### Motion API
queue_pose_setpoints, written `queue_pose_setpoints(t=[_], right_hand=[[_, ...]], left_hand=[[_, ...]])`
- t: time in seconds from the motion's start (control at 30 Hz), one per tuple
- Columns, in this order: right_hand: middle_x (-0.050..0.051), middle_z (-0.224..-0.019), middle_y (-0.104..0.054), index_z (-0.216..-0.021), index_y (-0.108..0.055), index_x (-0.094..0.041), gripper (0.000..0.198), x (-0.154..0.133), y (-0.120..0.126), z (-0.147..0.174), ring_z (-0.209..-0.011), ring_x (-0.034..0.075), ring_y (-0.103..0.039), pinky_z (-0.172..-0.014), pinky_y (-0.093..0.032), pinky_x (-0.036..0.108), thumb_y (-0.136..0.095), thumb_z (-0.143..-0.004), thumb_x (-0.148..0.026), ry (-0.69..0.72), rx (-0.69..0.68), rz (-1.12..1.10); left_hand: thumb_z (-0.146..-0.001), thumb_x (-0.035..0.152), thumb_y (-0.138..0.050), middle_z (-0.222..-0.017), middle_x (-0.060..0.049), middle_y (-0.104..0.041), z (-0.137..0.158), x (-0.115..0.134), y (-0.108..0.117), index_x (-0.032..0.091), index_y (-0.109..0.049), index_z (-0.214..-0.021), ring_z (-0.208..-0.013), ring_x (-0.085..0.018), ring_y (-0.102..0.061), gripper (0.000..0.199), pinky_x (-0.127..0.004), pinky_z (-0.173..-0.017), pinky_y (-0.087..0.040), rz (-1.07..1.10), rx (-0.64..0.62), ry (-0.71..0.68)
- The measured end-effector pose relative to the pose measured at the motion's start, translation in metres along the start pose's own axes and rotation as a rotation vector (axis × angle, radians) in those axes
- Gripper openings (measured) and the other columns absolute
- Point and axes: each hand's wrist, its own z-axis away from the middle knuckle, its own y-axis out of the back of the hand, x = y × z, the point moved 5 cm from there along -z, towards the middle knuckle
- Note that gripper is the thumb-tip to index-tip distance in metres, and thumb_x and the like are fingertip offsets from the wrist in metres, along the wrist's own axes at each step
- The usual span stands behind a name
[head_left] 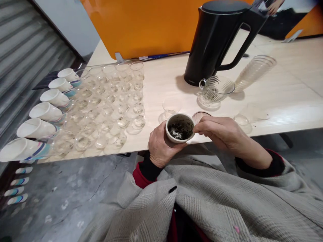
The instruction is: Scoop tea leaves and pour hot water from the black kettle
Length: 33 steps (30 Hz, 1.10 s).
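My left hand wraps round a small pale cup near the table's front edge, its mouth tilted toward me. Dark loose leaf-like bits cover the inside, with a whitish patch among them. At the cup's right rim, my right hand is closed in a pinch; whatever its fingertips hold, if anything, is hidden. A round brown-rimmed item lies just behind those fingers, partly covered. Beyond the hands, a ribbed glass cup with some dark bits in it stands on the table.
Several clear plastic cups stand in rows at left, beside a line of white paper cups. A black kettle rises behind the ribbed glass, with stacked clear cups lying right. An orange divider borders the back. Another person's hand shows top right.
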Motion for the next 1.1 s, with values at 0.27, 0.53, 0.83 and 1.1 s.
queue_pose_setpoints(t=[0.27, 0.53, 0.83, 1.1], right_hand=[[0.004, -0.094, -0.071, -0.101, -0.069, -0.028, 0.019, 0.0, 0.008, -0.012, -0.081, 0.021, -0.065, -0.071, -0.051, 0.034, -0.053, -0.109, -0.03, -0.032, -0.239, -0.004], [0.0, -0.079, -0.068, -0.09, -0.066, -0.025, 0.023, -0.004, 0.013, -0.042, -0.064, 0.015, -0.057, -0.059, -0.043, 0.029, -0.055, -0.109, -0.033, 0.01, -0.331, -0.072], [-0.004, -0.061, -0.05, -0.089, -0.067, -0.023, 0.028, 0.039, 0.023, -0.028, -0.051, 0.012, -0.045, -0.045, -0.036, 0.026, -0.068, -0.105, -0.046, -0.331, 0.355, -0.51], [-0.002, -0.064, -0.052, -0.084, -0.069, -0.026, 0.033, 0.056, 0.019, -0.016, -0.051, 0.012, -0.047, -0.041, -0.04, 0.024, -0.077, -0.097, -0.056, -0.451, 0.558, -0.668]], left_hand=[[-0.067, 0.07, -0.095, -0.135, -0.012, -0.075, -0.001, -0.001, -0.001, 0.026, -0.052, -0.148, -0.12, -0.035, -0.075, 0.101, -0.052, -0.105, -0.06, 0.005, 0.0, 0.017], [-0.065, 0.065, -0.098, -0.134, -0.012, -0.075, 0.0, -0.002, -0.002, 0.027, -0.051, -0.15, -0.118, -0.036, -0.075, 0.104, -0.053, -0.102, -0.061, 0.001, 0.016, 0.012], [-0.068, 0.066, -0.096, -0.133, -0.013, -0.075, 0.001, -0.002, -0.003, 0.024, -0.052, -0.149, -0.119, -0.035, -0.075, 0.101, -0.052, -0.105, -0.06, 0.003, 0.036, -0.022], [-0.066, 0.063, -0.097, -0.132, -0.014, -0.076, 0.001, -0.001, -0.004, 0.022, -0.052, -0.147, -0.116, -0.034, -0.077, 0.101, -0.049, -0.101, -0.061, -0.056, 0.075, -0.055]])
